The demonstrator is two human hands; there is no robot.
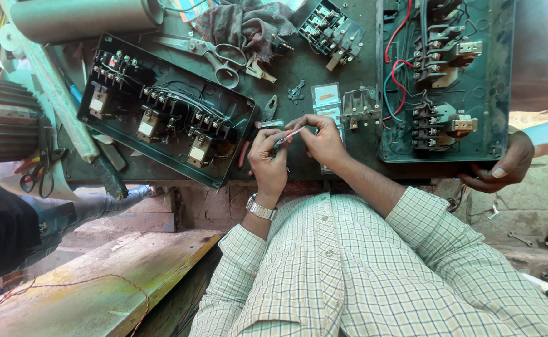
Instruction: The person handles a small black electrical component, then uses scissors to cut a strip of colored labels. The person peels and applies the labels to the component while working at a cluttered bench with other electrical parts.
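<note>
Dark green worktop (286,68), crowded. On it: black open switch box (161,112), green open switch box (445,81), scissors (215,56), rag (246,25), loose contactor (333,31), small clear packets (326,97).

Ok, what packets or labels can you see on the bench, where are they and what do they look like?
Clear packet: bench centre, above the hands, small, square, orange mark.
Second clear packet: just below, partly hidden by the right hand.
Pale labels: small rectangles on the black box's parts.

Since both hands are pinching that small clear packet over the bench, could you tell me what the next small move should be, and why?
Probably pull the small clear packet open: the left hand and right hand each pinch an end, above the dark workbench, and its contents appear to be inside.
</note>
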